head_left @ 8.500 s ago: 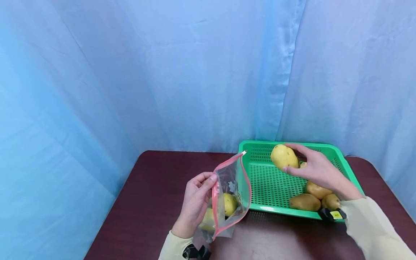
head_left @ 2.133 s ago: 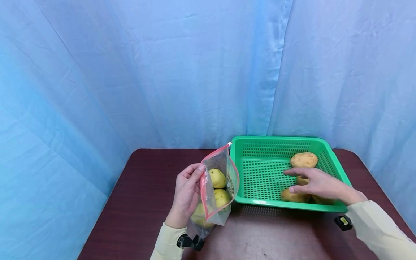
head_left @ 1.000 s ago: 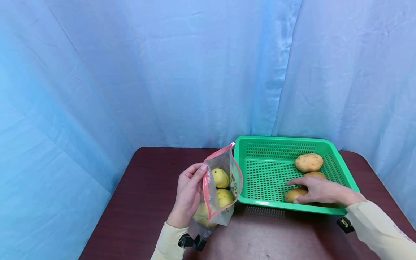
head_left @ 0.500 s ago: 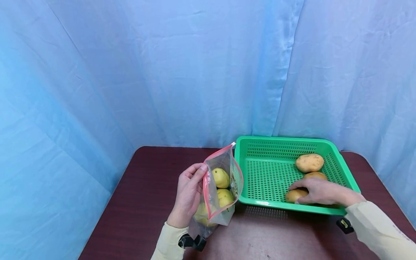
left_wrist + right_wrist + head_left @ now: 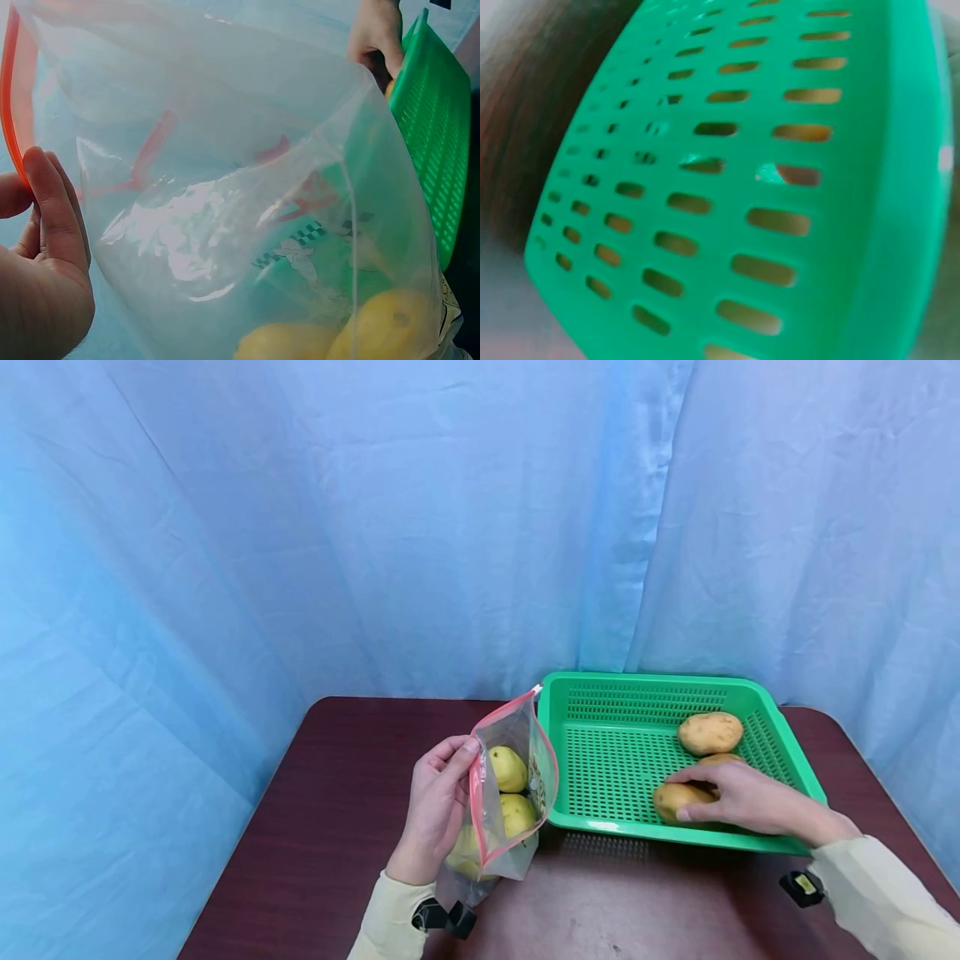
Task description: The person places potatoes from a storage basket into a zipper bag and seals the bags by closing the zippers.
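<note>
My left hand (image 5: 435,806) pinches the red-edged mouth of a clear zip bag (image 5: 518,863), holding it gaping and tilted toward the basket. Inside it are three yellow fruits that look like pears; an upper pear (image 5: 507,767) shows through the mouth, and another pear (image 5: 386,326) shows low in the left wrist view. At the right, my right hand (image 5: 753,800) reaches into the green basket (image 5: 600,828), thumb and fingers round a brown potato (image 5: 667,800) near its front wall. The basket wall hides this grip in the right wrist view.
Behind the gripped potato lie a partly covered potato (image 5: 722,759) and a paler potato (image 5: 709,732), both toward the basket's right side. The basket stands on a dark red-brown table (image 5: 322,827), just right of the bag. A blue curtain (image 5: 420,527) hangs behind the table.
Earlier my right hand held a pear above the basket; a third pear now shows in the bag. That hand has since come down over the front potato and grips it, shifting it slightly.
</note>
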Demonstrator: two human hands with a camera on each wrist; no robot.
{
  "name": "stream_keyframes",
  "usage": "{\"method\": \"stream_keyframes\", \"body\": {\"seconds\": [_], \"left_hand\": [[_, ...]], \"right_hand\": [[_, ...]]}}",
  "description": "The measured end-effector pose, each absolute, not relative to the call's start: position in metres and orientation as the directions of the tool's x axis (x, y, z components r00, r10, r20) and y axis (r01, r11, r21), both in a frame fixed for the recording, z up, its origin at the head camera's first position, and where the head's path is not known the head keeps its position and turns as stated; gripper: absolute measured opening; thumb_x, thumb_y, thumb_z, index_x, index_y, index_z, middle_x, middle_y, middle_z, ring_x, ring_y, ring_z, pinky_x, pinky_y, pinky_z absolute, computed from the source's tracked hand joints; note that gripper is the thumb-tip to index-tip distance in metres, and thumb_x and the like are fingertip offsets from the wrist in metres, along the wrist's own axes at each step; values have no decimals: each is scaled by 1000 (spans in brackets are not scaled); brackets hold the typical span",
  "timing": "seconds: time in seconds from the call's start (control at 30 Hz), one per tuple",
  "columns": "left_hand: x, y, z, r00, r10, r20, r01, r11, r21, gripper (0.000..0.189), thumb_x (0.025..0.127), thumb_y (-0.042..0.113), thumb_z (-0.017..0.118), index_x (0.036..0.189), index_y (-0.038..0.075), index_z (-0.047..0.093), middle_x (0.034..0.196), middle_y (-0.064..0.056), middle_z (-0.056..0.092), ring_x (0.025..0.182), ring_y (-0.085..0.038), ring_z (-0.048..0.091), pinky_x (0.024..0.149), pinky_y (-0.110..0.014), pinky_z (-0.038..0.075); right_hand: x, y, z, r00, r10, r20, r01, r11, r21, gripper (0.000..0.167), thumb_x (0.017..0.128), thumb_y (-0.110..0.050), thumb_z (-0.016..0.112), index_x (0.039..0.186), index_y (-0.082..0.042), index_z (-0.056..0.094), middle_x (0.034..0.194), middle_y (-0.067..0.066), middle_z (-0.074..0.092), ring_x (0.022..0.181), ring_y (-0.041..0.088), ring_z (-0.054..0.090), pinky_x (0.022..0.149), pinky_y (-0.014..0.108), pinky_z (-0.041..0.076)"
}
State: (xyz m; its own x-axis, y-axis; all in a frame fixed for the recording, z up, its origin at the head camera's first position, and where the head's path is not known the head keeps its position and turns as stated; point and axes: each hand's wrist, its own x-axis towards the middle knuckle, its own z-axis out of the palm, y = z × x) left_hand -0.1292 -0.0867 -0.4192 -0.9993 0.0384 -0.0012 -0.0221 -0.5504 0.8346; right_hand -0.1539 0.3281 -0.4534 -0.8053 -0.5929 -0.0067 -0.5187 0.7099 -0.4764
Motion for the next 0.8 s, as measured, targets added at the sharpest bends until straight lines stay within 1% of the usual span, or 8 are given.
{"method": "stream_keyframes", "body": {"seconds": [0.13, 0.3, 0.43, 0.6, 0.8], "left_hand": [[-129, -86, -419, -999, 36, -5, -24, -546, 838, 12, 102, 3, 62, 97, 8, 72, 80, 0, 65, 68, -6, 64, 62, -18, 55], [-129, -86, -420, -999, 39, -4, -24, -534, 845, 9, 102, 5, 62, 98, 6, 71, 81, -1, 65, 68, -7, 64, 63, -19, 55], [-129, -85, -421, -999, 42, -3, -25, -534, 845, 8, 102, 5, 63, 98, 5, 70, 82, -1, 66, 69, -7, 65, 63, -19, 56], [-128, -84, -421, -999, 41, -7, -28, -541, 841, 7, 101, 4, 63, 100, 2, 69, 82, -2, 66, 70, -8, 65, 64, -20, 56], [-128, -83, -421, -999, 40, -13, -32, -536, 844, 8, 101, 5, 63, 98, 5, 70, 81, -1, 65, 68, -8, 64, 63, -19, 56]], "right_hand": [[-150, 325, -447, -842, -540, -1, -465, 728, -504, 46, 93, -44, 77, 128, -14, 71, 117, -8, 70, 98, 3, 61, 79, 31, 54], [-145, 321, -441, -875, -485, 16, -423, 747, -512, 46, 92, -44, 78, 130, -19, 70, 111, -13, 69, 94, 2, 59, 75, 32, 53], [-139, 319, -437, -886, -460, 57, -417, 740, -528, 43, 93, -40, 78, 131, -22, 70, 110, -15, 69, 96, 2, 62, 76, 32, 54], [-132, 316, -435, -886, -453, 96, -428, 722, -544, 42, 93, -38, 78, 132, -26, 69, 115, -15, 69, 102, 2, 64, 79, 31, 55], [-125, 308, -430, -885, -437, 163, -452, 719, -528, 44, 92, -35, 80, 134, -31, 68, 119, -16, 69, 104, 1, 62, 80, 34, 55]]}}
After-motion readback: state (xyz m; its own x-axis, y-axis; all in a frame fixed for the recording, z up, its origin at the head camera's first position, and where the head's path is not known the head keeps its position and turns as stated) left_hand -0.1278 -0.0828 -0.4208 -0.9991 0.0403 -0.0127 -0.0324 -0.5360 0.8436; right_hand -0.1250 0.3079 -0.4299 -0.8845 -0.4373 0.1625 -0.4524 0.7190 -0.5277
